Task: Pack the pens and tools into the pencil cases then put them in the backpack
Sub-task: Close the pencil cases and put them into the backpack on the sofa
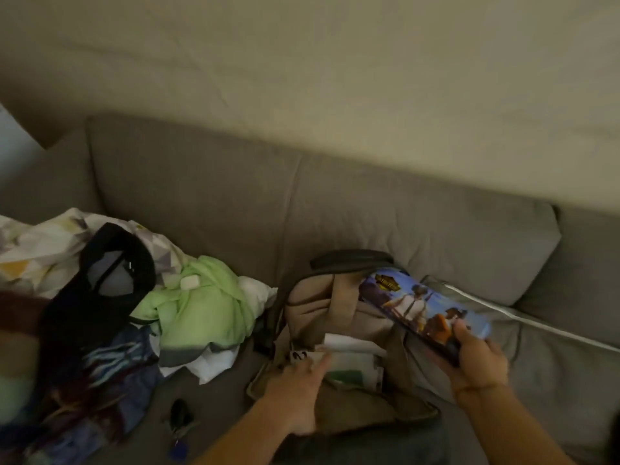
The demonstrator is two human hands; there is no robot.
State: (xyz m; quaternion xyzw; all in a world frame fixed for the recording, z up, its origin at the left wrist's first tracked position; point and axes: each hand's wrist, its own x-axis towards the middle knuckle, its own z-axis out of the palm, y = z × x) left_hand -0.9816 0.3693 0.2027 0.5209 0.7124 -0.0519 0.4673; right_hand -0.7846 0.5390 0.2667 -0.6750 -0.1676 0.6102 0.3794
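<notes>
Gripping one end of the flat blue picture-printed pencil case (423, 307), the right hand (476, 355) held it tilted above the open beige fabric backpack (312, 307) on the grey sofa (235, 196). The left hand (298, 394), fingers loose, rested at the bag's opening beside white papers (352, 354).

Left hand (298, 394) blurred; backpack (312, 307) contents indistinct.
</notes>
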